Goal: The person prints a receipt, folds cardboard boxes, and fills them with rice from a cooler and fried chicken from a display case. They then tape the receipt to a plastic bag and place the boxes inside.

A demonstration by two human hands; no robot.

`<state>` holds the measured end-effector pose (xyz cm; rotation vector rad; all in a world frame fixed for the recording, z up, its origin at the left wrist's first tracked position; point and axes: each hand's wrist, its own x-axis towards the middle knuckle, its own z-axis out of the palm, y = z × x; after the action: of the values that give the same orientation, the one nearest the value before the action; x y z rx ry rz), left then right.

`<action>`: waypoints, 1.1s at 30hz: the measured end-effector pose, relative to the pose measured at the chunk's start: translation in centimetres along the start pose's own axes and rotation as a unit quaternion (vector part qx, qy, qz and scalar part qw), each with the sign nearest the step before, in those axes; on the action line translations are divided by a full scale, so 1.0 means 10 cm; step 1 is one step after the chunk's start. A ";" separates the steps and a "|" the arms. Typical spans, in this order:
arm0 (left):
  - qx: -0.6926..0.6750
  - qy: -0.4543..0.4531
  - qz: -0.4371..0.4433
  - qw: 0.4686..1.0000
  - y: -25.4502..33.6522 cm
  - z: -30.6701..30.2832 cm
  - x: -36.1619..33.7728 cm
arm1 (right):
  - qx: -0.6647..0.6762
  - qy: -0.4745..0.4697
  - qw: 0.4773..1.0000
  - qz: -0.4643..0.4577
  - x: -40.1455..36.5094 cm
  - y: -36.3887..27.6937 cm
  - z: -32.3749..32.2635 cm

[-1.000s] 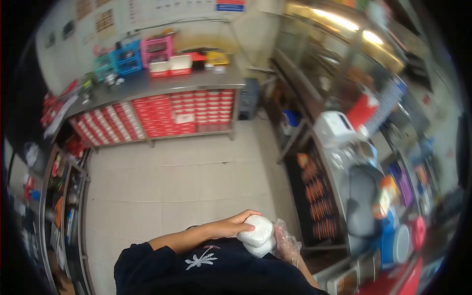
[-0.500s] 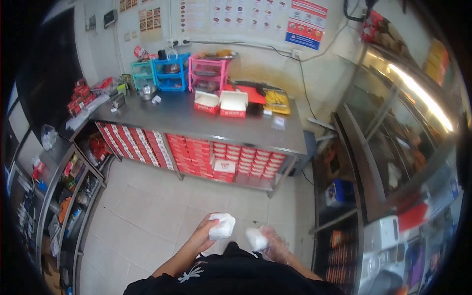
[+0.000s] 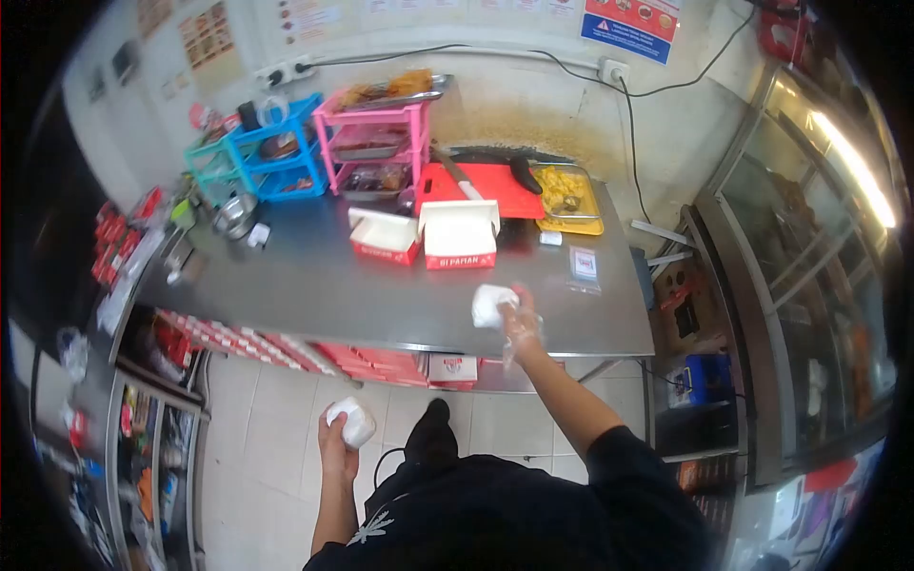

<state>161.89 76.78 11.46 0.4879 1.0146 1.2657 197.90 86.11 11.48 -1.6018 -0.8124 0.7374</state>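
Packets, 2 of them, 1 per hand. My right hand [image 3: 519, 319], in a thin clear glove, is wrapped around a white packet [image 3: 490, 305] and holds it just above the steel table [image 3: 314, 285], near the table's front edge. My left hand [image 3: 335, 440] is closed around the second packet [image 3: 350, 422], down low off the table's front edge, over the floor tiles.

Further back on the table sits an open red-and-white box [image 3: 459, 235] with a smaller open box [image 3: 384, 236] just beside it. Both look empty from here, but I can't see right to the bottom. Along the table's back edge there's a red cutting board [image 3: 486, 186], a yellow tray [image 3: 568, 195] of food and a pink rack [image 3: 376, 143].

My read is I'm mid-delivery: the right packet is over the table but isn't set down or boxed yet. The next bit would call for reaching further back across the table to the nearer box, lowering the packet in flat, and only then loosening my fingers. The left one has to come up over the table's edge first.
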 end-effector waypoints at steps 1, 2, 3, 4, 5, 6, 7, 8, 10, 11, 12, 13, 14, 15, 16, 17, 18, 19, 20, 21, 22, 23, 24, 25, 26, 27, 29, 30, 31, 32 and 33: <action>0.006 -0.007 0.017 1.000 0.04 0.08 0.43 | 0.012 0.024 0.999 -0.019 0.31 -0.03 0.20; 0.013 -0.014 0.031 0.999 0.10 0.15 0.82 | 0.003 0.044 0.998 -0.035 0.64 -0.09 0.38; 0.023 -0.021 0.017 0.999 0.21 0.29 1.14 | -0.011 0.061 0.997 -0.048 0.91 -0.13 0.54; 0.042 -0.010 0.025 0.999 0.32 0.52 1.50 | -0.063 0.102 0.985 -0.125 1.20 -0.09 0.71; 0.060 0.003 0.031 0.998 0.41 0.73 1.81 | -0.119 0.139 0.963 -0.199 1.44 -0.07 0.86; 0.070 -0.002 0.016 0.997 0.45 0.88 2.14 | -0.126 0.148 0.963 -0.184 1.64 -0.03 0.97; 0.120 -0.006 0.053 0.991 0.44 1.00 2.47 | -0.158 0.135 0.963 -0.171 1.82 -0.02 1.08; 0.169 -0.013 0.092 0.981 0.46 1.15 2.77 | -0.190 0.122 0.961 -0.158 1.97 -0.03 1.17; 0.259 -0.036 0.121 0.958 0.44 1.40 3.26 | -0.207 0.108 0.969 -0.081 2.10 -0.07 1.30; 0.335 -0.053 0.166 0.926 0.40 1.52 3.44 | -0.216 0.084 0.972 -0.020 2.13 -0.12 1.32; 0.340 -0.060 0.153 0.926 0.37 1.61 3.59 | -0.200 0.031 0.979 0.009 2.16 -0.18 1.32; 0.359 -0.082 0.183 0.912 0.38 1.71 3.70 | -0.205 0.037 0.978 0.021 2.24 -0.05 1.36; 0.377 -0.103 0.214 0.895 0.39 1.80 3.81 | -0.388 -0.054 0.920 -0.024 2.34 0.12 1.41; 0.380 -0.109 0.204 0.896 0.41 1.87 3.89 | -0.550 -0.148 0.819 -0.067 2.41 0.29 1.43; 0.422 -0.123 0.211 0.873 0.43 1.92 3.96 | -0.525 -0.185 0.821 0.123 2.31 -0.16 1.36; 0.463 -0.137 0.218 0.848 0.44 1.96 4.04 | -0.525 -0.186 0.820 0.133 2.27 -0.21 1.31; 0.466 -0.149 0.205 0.848 0.40 2.00 4.20 | -0.542 -0.153 0.823 0.081 2.24 -0.19 1.26; 0.497 -0.175 0.214 0.822 0.42 2.01 4.31 | -0.557 -0.120 0.821 0.019 2.17 -0.16 1.25; 0.526 -0.202 0.223 0.796 0.42 2.03 4.40 | -0.580 -0.106 0.808 -0.004 2.11 -0.05 1.25; 0.526 -0.208 0.217 0.796 0.41 2.04 4.46 | -0.581 -0.105 0.807 0.005 2.08 0.01 1.25; 0.517 -0.212 0.201 0.805 0.44 2.10 4.50 | -0.574 -0.104 0.812 -0.004 2.07 0.04 1.26; 0.508 -0.214 0.185 0.813 0.45 2.13 4.56 | -0.565 -0.104 0.818 -0.014 2.07 0.05 1.26; 0.500 -0.211 0.127 0.830 0.42 2.07 4.69 | -0.567 -0.103 0.817 -0.009 2.06 0.07 1.25; 0.500 -0.214 0.124 0.830 0.36 1.96 4.87 | -0.546 -0.116 0.829 -0.001 2.05 -0.01 1.25; 0.512 -0.211 0.088 0.828 0.30 1.82 5.05 | -0.526 -0.129 0.841 0.006 2.04 -0.06 1.25; 0.524 -0.207 0.054 0.824 0.25 1.76 5.14 | -0.526 -0.128 0.841 0.008 2.03 -0.04 1.24; 0.512 -0.225 0.000 0.829 0.31 1.81 5.14 | -0.489 -0.106 0.865 -0.032 1.97 -0.01 1.24; 0.540 -0.260 0.001 0.800 0.31 1.78 5.18 | -0.491 -0.106 0.864 -0.033 1.93 0.00 1.23; 0.567 -0.294 0.003 0.769 0.30 1.81 5.17 | -0.463 -0.099 0.880 -0.036 1.88 -0.01 1.21; 0.565 -0.294 0.002 0.771 0.30 1.82 5.17 | -0.434 -0.091 0.896 -0.038 1.84 -0.02 1.18; 0.552 -0.291 -0.004 0.782 0.30 1.83 5.16 | -0.435 -0.092 0.895 -0.038 1.80 -0.02 1.15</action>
<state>174.03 129.86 4.90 1.6591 1.1172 0.2974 198.70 107.34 9.13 -2.2857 -1.4707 0.4811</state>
